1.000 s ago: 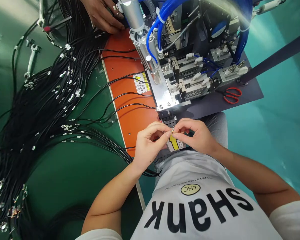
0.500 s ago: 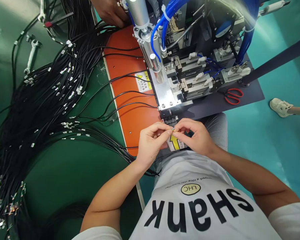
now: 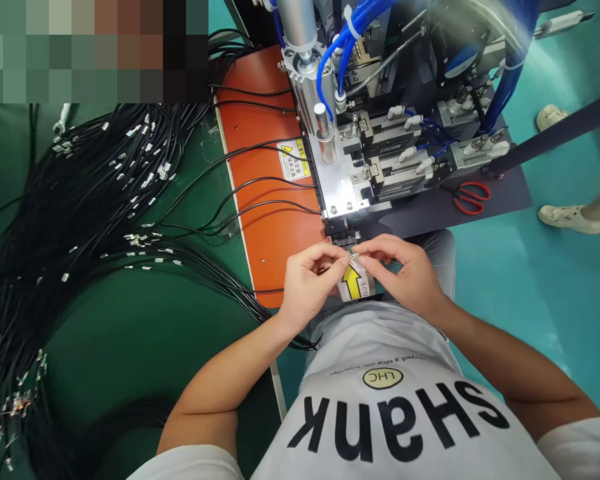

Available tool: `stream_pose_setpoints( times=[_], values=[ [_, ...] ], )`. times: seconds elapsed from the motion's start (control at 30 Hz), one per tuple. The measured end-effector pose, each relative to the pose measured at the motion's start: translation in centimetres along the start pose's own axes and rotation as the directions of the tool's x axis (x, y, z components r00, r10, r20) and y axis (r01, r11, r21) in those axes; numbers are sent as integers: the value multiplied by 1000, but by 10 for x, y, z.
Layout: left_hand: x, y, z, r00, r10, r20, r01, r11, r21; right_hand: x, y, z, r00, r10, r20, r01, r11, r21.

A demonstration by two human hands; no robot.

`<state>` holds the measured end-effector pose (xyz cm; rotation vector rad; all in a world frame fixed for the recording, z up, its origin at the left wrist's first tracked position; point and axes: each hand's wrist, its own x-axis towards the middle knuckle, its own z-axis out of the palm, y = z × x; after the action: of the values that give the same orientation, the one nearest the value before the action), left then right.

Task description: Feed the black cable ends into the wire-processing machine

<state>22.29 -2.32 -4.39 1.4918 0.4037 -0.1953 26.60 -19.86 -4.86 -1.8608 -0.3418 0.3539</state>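
My left hand (image 3: 310,283) is closed in a pinch at the machine's front edge. A black cable (image 3: 267,291) runs across the orange plate into it. Between the fingertips shows the cable's small silvery end (image 3: 353,255); its detail is too fine to make out. Facing it, my right hand (image 3: 407,273) pinches at that same end with thumb and forefinger. Just under the fingertips sits a white label with a yellow arrow (image 3: 353,285). Right behind the hands stands a metal clamping machine (image 3: 343,193) with blue air hoses.
Several black cables lie over the orange plate (image 3: 253,237) into the machine. A large heap of black cables (image 3: 75,193) with silvery ends covers the green table (image 3: 130,333) at left. Red-handled scissors (image 3: 473,198) lie at right. Another person's shoes (image 3: 573,219) are on the floor. Pixelation hides the upper left.
The view has shifted slightly. My right fingers have drawn a little apart from the left ones, and more of the silvery end shows. At right, another person's feet have moved into view.
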Motion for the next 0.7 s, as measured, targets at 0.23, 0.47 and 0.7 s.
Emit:
stream_pose_setpoints(
  times=[0.23,0.47,0.7],
  values=[
    [0,3,0,1000,5,13,-5,1000,6,-2,-3,4,998,-47,-40,47,999,-15],
    [0,3,-1,1000,-1,20,1,1000,-1,-1,1,6,997,-64,-50,64,998,-8],
    [2,0,-1,1000,-2,14,2,1000,14,-1,-2,6,996,-66,-60,66,998,-3]
  ],
)
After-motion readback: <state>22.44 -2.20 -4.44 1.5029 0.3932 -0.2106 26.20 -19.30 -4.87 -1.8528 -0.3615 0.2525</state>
